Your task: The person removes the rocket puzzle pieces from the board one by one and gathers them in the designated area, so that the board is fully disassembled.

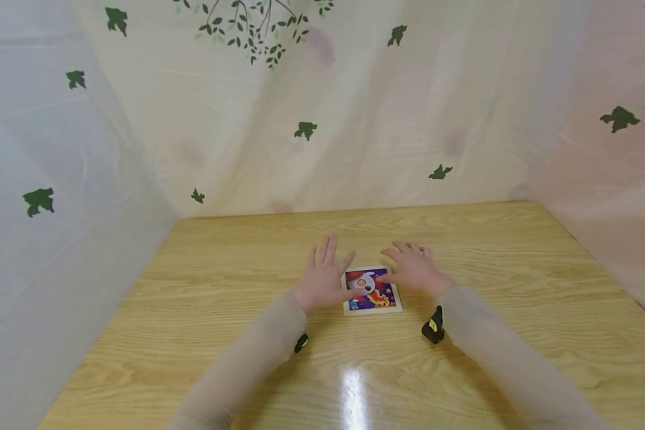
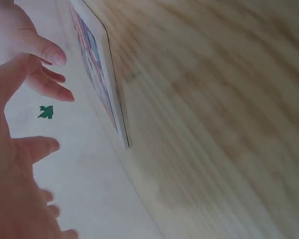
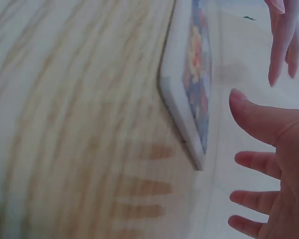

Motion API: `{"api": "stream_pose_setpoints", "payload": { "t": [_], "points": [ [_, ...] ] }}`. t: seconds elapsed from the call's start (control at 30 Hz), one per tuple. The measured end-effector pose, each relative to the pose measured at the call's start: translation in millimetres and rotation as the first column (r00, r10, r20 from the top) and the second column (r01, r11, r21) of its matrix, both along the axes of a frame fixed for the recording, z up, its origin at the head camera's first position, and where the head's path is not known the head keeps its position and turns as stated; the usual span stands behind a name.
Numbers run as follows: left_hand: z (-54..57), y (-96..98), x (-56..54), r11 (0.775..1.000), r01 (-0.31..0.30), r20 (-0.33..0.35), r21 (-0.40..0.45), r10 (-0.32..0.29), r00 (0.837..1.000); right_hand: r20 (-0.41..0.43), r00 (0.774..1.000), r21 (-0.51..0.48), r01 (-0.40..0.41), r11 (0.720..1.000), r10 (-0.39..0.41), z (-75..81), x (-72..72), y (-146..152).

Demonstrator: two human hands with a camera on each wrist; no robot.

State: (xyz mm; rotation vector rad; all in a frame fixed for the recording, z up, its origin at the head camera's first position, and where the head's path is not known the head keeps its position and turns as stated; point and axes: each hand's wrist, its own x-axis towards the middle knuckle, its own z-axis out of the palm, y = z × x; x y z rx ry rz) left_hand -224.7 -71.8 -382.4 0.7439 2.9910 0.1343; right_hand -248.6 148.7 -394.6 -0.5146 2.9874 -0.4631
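A flat, thin board with a white border lies on the wooden table, bearing a colorful picture in purple, red and orange with a round pale shape. My left hand hovers over its left side, fingers spread and straight, the thumb crossing above the picture. On the other side my right hand hangs over the board's right edge with its fingers loosely extended. Both wrist views show a gap between the hands and the board, whose pale edge is seen side-on in the right wrist view. Neither hand holds anything.
The wooden table extends around the board on all sides. A pale curtain with green leaf shapes hangs behind the table and along both sides. Black devices sit at the wrists under the light sleeves.
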Motion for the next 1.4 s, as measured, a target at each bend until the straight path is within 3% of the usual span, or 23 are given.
{"api": "stream_pose_setpoints", "payload": {
  "t": [0.2,0.53,0.73,1.07,1.4],
  "points": [
    [-3.4,15.5,-2.0,0.996,0.011,0.115,-0.088,-0.001,0.993,0.013,0.998,0.010,-0.062,0.998,0.062,-10.0,-9.4,1],
    [-10.9,27.7,-3.2,0.990,0.065,0.216,-0.125,-0.037,0.976,0.008,0.992,-0.043,-0.123,0.991,0.124,-9.1,-13.9,-2],
    [-8.6,31.6,-3.3,0.989,0.088,0.234,-0.123,-0.057,0.971,0.013,0.989,-0.054,-0.147,0.988,0.148,-8.7,-17.5,-4],
    [-18.0,34.6,-10.9,0.988,0.095,0.202,-0.123,-0.069,0.977,0.005,0.990,-0.014,-0.139,0.990,0.139,-11.7,-24.4,-9],
    [-24.5,39.7,-16.0,0.985,0.089,0.190,-0.149,-0.060,0.980,0.107,0.983,-0.133,-0.133,0.982,0.147,-16.0,-33.1,-4]
  ]
}}
